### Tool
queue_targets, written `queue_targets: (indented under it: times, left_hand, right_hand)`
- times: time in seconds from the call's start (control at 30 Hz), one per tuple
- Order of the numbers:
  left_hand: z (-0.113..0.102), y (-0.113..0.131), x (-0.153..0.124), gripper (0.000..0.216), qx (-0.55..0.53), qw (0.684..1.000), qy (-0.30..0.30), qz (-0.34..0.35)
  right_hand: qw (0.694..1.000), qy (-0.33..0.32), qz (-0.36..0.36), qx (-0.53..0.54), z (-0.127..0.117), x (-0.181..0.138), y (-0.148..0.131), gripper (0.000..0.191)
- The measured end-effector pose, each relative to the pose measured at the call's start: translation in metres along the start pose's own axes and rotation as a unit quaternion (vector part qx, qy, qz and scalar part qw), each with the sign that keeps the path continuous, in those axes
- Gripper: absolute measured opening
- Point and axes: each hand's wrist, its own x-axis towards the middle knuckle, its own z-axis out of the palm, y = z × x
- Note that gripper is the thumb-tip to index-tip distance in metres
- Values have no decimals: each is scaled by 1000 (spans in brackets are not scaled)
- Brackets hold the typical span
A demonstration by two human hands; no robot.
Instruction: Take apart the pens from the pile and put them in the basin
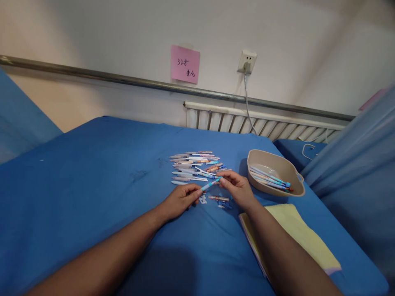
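Note:
A light blue and white pen [210, 185] is held between my two hands above the blue cloth. My left hand [185, 199] pinches its lower left end, and my right hand [236, 187] grips the upper right end with its fingertips. Just beyond lie rows of pen parts [189, 166], with pale barrels, white refills and coloured pieces side by side. Close below the pen are a few loose pen pieces [219, 198], one clear with orange, others dark blue. Small white bits [203, 199] lie partly behind my left fingers.
A beige basin [271, 158] holding several pens [268, 179] stands on the right. In front of it lies a folded yellow cloth [296, 226], partly under my right forearm. A radiator [228, 119] and a plugged-in cable [247, 94] are along the wall; blue curtains hang at both sides.

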Motion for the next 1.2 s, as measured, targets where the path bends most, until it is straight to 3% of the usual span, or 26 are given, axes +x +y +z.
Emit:
queue_targets:
  times: [0.5,0.73,1.03,1.2]
  left_hand:
    - [1,0,-1,39,10,1000,3,2]
    - [1,0,-2,36,51,998,10,28]
    - [4,-2,-3,35,77,996,7,47]
    - [2,0,-2,36,45,999,6,29]
  right_hand:
    - [996,-29,-46,-77,0,-2,4,19]
    - [989,-51,-30,-137,0,-3,2,17]
    - [964,-75,-71,-246,-2,-5,-4,38]
    - [983,-37,-61,-166,-3,-6,0,33]
